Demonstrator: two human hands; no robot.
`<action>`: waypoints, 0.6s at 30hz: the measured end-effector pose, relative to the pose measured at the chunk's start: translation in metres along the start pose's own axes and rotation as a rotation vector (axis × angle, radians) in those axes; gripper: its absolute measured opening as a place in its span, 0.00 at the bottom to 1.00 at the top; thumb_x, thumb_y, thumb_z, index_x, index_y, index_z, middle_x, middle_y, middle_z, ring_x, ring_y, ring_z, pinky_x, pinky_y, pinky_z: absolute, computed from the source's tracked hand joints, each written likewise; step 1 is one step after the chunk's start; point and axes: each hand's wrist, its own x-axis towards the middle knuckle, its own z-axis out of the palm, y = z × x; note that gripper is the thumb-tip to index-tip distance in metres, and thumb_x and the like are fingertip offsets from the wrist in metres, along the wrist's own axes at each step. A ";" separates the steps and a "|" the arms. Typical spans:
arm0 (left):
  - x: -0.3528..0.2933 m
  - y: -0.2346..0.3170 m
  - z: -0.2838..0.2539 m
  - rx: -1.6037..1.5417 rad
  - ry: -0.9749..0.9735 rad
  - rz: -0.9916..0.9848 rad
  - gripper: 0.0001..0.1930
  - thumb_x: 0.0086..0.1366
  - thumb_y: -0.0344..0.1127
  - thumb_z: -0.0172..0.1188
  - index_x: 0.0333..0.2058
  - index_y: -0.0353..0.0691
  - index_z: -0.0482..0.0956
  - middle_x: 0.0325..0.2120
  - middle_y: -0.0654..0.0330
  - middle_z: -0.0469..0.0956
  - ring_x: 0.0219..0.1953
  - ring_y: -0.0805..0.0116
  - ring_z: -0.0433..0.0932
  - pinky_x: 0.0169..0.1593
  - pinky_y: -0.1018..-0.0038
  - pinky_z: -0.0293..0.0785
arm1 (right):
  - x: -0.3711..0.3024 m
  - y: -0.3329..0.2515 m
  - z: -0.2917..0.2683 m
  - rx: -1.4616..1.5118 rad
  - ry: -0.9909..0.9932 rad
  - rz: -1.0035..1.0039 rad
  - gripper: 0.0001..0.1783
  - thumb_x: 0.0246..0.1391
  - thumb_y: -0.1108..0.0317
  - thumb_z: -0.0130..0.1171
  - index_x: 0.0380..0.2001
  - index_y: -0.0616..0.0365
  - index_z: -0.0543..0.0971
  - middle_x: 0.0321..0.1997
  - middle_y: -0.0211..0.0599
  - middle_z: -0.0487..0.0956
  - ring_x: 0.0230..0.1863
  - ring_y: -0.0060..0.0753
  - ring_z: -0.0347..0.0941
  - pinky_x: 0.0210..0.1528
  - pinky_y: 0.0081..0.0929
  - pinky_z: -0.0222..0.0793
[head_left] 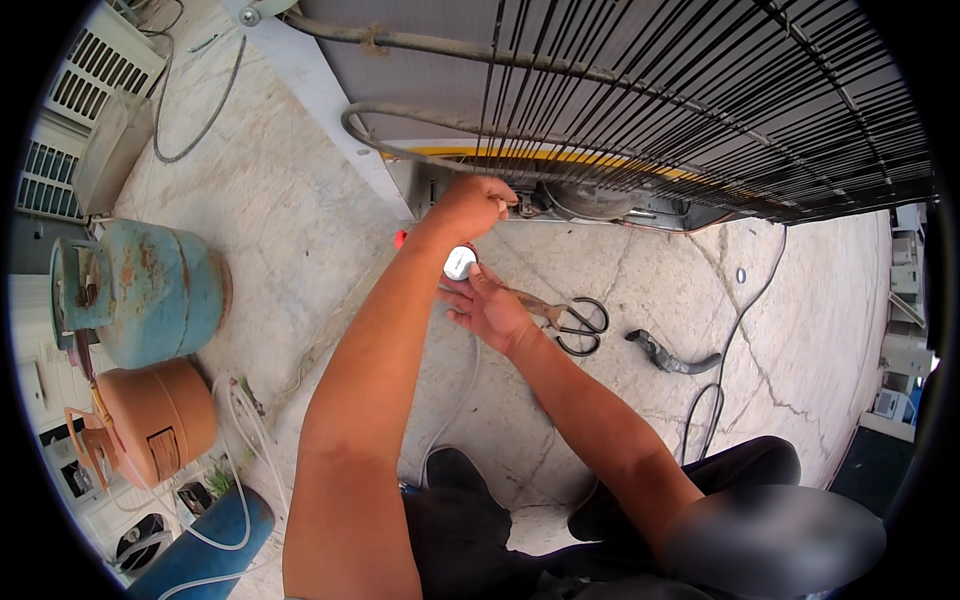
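Observation:
My left hand (468, 212) reaches to the bottom of a refrigerator's back, its fingers pinched together beside the dark compressor (588, 200). What lies in that pinch is too small to make out. Just below it, my right hand (492, 308) holds a round pressure gauge (460, 262) with a white face, the thumb at its edge. A red knob (400, 239) shows left of my left wrist. Under my right hand a pale thin hose (472, 375) runs down toward my foot. Shears (575, 325) with black loop handles lie on the floor by my right wrist.
The black wire condenser grille (640, 90) overhangs the compressor. A short black bent hose (672, 356) and a dark cable (740, 325) lie at right. At left stand a teal gas cylinder (165, 290), an orange one (165, 420) and a blue one (205, 550), with hoses around them.

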 end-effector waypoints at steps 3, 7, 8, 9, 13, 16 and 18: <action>0.000 -0.003 0.000 0.014 0.000 0.039 0.14 0.64 0.33 0.51 0.45 0.40 0.82 0.33 0.62 0.84 0.41 0.70 0.80 0.50 0.74 0.72 | -0.003 -0.001 0.004 -0.008 0.015 0.008 0.23 0.69 0.49 0.45 0.61 0.44 0.65 0.58 0.30 0.75 0.57 0.34 0.71 0.50 0.35 0.66; 0.001 -0.004 0.002 0.023 0.014 0.063 0.15 0.63 0.35 0.51 0.45 0.40 0.83 0.32 0.63 0.84 0.39 0.70 0.79 0.50 0.75 0.72 | -0.005 -0.003 0.004 -0.006 0.015 0.007 0.22 0.69 0.48 0.44 0.60 0.43 0.66 0.58 0.30 0.75 0.57 0.33 0.71 0.50 0.35 0.65; 0.002 -0.005 0.003 0.014 0.039 0.065 0.15 0.61 0.33 0.52 0.44 0.39 0.83 0.31 0.60 0.84 0.38 0.68 0.80 0.47 0.74 0.73 | -0.004 -0.003 0.003 -0.005 0.013 0.009 0.22 0.69 0.48 0.44 0.60 0.43 0.66 0.58 0.29 0.75 0.57 0.33 0.71 0.51 0.35 0.65; 0.002 -0.005 0.004 0.005 0.064 0.068 0.15 0.60 0.32 0.53 0.42 0.39 0.84 0.30 0.57 0.84 0.36 0.67 0.81 0.45 0.73 0.74 | -0.004 -0.002 0.002 -0.004 0.012 0.011 0.22 0.69 0.48 0.44 0.61 0.43 0.66 0.58 0.29 0.75 0.57 0.33 0.71 0.51 0.35 0.65; 0.004 -0.006 0.007 -0.036 0.095 0.038 0.14 0.55 0.30 0.58 0.41 0.38 0.84 0.30 0.54 0.84 0.34 0.66 0.82 0.42 0.72 0.75 | -0.003 -0.003 0.001 -0.010 0.011 0.008 0.22 0.69 0.48 0.44 0.60 0.43 0.66 0.58 0.29 0.75 0.57 0.33 0.72 0.50 0.35 0.66; 0.005 -0.006 0.009 -0.055 0.102 0.034 0.14 0.54 0.30 0.60 0.40 0.37 0.84 0.30 0.53 0.85 0.34 0.66 0.82 0.41 0.72 0.75 | -0.003 -0.002 0.000 0.005 0.008 0.004 0.22 0.69 0.48 0.45 0.60 0.43 0.66 0.58 0.30 0.75 0.57 0.33 0.72 0.50 0.35 0.66; 0.005 -0.005 0.010 -0.061 0.108 0.035 0.14 0.54 0.30 0.60 0.40 0.38 0.84 0.29 0.53 0.85 0.34 0.66 0.83 0.41 0.72 0.75 | -0.002 -0.002 -0.002 0.011 0.005 -0.001 0.22 0.69 0.48 0.45 0.61 0.43 0.66 0.58 0.30 0.75 0.56 0.33 0.72 0.50 0.35 0.66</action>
